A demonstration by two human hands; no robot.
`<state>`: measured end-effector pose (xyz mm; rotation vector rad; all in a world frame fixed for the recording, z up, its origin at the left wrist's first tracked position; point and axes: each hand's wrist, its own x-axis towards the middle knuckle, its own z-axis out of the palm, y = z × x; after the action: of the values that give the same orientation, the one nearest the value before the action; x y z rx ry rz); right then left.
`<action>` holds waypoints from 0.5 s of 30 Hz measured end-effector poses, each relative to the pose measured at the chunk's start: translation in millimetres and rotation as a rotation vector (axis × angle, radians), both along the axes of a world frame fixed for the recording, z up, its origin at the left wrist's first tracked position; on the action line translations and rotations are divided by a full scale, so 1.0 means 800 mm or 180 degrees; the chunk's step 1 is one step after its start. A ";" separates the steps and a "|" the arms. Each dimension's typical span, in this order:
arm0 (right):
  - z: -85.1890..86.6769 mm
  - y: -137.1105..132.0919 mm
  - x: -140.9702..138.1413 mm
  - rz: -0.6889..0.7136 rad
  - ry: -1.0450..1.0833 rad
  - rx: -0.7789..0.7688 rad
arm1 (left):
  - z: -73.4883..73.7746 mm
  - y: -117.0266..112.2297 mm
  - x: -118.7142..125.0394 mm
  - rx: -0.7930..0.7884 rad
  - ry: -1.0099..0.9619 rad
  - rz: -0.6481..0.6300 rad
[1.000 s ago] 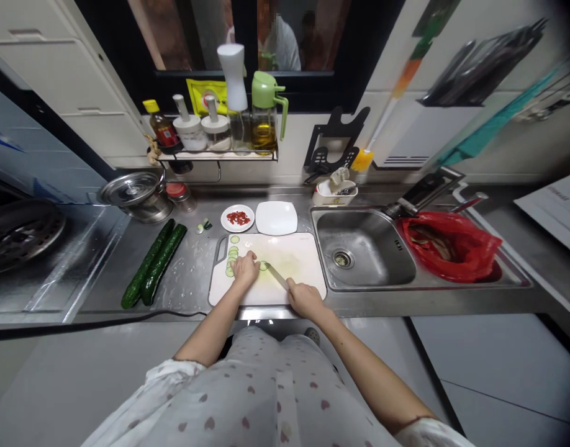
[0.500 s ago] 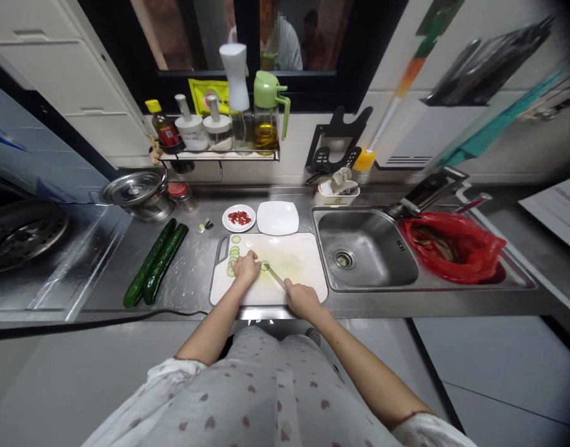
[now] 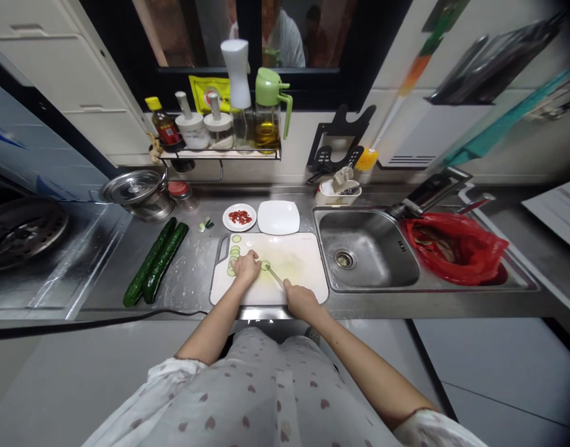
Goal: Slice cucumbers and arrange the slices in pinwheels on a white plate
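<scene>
My right hand [image 3: 302, 300] is wrapped around the handle of a knife [image 3: 276, 276]. The blade points up and left over the white cutting board [image 3: 297, 248], and a round cucumber slice [image 3: 265, 266] lies at its tip. My left hand [image 3: 246, 267] rests on the board's left part with its fingers curled in. Several pale green cucumber slices [image 3: 235, 251] form a column at its fingertips, partly covered by the hand. Whatever may be under those fingers is hidden. Two whole dark green cucumbers [image 3: 157, 264] lie side by side on the counter, left of the board.
Behind the board stand a small plate of chopped red pieces [image 3: 239, 217] and a white plate [image 3: 278, 217]. Cucumber ends [image 3: 205, 224] lie nearby. To the right are the sink [image 3: 369, 248] and a red plastic bag [image 3: 457, 248]. A lidded pot [image 3: 140, 192] stands back left.
The camera view has shifted very slightly. Both hands, the knife and the slices stay in nearly the same places on the board.
</scene>
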<state>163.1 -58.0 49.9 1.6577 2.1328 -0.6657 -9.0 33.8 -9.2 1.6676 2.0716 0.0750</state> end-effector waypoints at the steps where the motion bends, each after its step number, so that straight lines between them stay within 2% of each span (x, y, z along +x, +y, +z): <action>1: 0.000 0.001 0.000 0.0009 0.0000 -0.0006 | 0.000 0.000 0.000 -0.0002 -0.0011 0.0004; 15: 0.006 0.009 -0.002 0.0063 0.0010 -0.0017 | 0.004 0.003 0.002 -0.0099 -0.0013 0.0035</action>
<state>161.6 -50.7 54.5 1.6319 2.1450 -0.6680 -7.7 36.3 -5.9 1.6363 2.0688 0.0493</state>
